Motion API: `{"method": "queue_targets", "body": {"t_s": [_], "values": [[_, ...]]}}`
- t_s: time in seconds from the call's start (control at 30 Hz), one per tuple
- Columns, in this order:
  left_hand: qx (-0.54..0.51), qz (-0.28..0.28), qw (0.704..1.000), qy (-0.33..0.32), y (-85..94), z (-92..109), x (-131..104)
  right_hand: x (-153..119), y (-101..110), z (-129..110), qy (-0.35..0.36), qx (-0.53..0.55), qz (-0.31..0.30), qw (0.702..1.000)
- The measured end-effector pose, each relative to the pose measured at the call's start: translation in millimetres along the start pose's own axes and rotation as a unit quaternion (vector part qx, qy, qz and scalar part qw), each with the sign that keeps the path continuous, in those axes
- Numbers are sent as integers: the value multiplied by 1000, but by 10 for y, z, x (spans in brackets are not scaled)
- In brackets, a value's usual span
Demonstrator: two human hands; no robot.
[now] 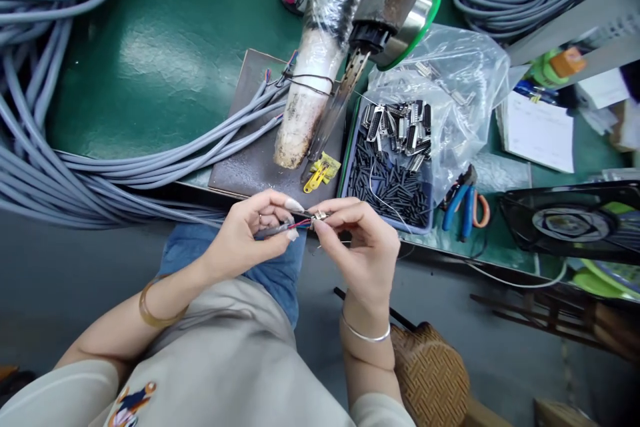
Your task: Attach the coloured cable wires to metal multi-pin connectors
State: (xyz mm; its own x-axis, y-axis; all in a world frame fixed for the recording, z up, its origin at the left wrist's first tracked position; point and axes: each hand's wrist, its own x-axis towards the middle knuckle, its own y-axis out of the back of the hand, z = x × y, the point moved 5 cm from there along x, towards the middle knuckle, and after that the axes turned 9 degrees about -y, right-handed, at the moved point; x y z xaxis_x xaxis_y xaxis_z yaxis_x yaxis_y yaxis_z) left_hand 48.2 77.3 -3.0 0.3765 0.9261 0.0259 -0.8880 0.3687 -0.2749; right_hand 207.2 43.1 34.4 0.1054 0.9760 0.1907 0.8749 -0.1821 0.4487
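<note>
Above my lap, at the table's front edge, my left hand [257, 227] pinches the end of a grey cable [271, 231]. Thin coloured wires [300, 222], red and blue among them, stick out of its stripped end. Close against it, my right hand [357, 233] holds a small metal connector [319, 216] between thumb and fingers. The wires reach the connector, but whether they are joined to it I cannot tell. Just beyond my hands lies a brown board [245, 177] with a yellow clip-like piece [320, 172] on it.
A tray [426, 220] holds black sleeves [387, 190] and metal connectors [400, 123], beside a plastic bag [465, 80]. Grey cables [150, 163] run across the left. A wrapped duct [305, 100] and a metal bracket hang over the board. Pliers [466, 207] and a fan [575, 221] are at right.
</note>
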Motion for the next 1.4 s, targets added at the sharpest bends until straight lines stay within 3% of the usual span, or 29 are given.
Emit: {"method": "queue_targets", "body": {"t_s": [0.23, 0.33, 0.4, 0.47, 0.53, 0.63, 0.7, 0.8, 0.97, 1.07, 1.17, 1.27, 1.33, 1.4], "values": [[-142, 0, 987, 70, 114, -55, -5, -229, -96, -94, 188, -127, 105, 968], [-146, -6, 987, 71, 142, -36, -11, -333, -149, -84, 262, -173, 119, 942], [-113, -4, 992, 51, 148, -14, -31, -373, -159, -67, 272, -174, 114, 940], [-60, 2, 998, 5, 142, 24, -61, -375, -115, -48, 219, -133, 115, 960], [14, 4, 997, -79, 124, 96, -96, -353, -37, -37, 119, -82, 128, 981], [133, -12, 965, -225, 66, 220, -166, -310, 24, -79, -14, -70, 113, 991], [177, -25, 942, -285, 31, 264, -207, -270, -2, -126, -56, -75, 60, 994], [194, -32, 928, -318, 17, 285, -239, -218, -55, -133, -81, -22, 6, 996], [167, -36, 949, -267, 34, 248, -230, -162, -149, -17, -98, 136, -47, 985], [122, -33, 972, -199, 46, 205, -190, -157, -158, 28, -95, 127, -51, 986], [51, 5, 991, -124, 69, 148, -142, -191, 20, -16, -45, 4, 108, 993], [-13, 53, 997, -55, 86, 62, -107, -288, 198, -157, 43, -31, 271, 961], [-25, 70, 997, -28, 89, 9, -89, -323, 236, -207, 69, 16, 296, 953], [-22, 86, 996, -19, 100, -27, -68, -327, 210, -218, 66, 40, 275, 958]]}}
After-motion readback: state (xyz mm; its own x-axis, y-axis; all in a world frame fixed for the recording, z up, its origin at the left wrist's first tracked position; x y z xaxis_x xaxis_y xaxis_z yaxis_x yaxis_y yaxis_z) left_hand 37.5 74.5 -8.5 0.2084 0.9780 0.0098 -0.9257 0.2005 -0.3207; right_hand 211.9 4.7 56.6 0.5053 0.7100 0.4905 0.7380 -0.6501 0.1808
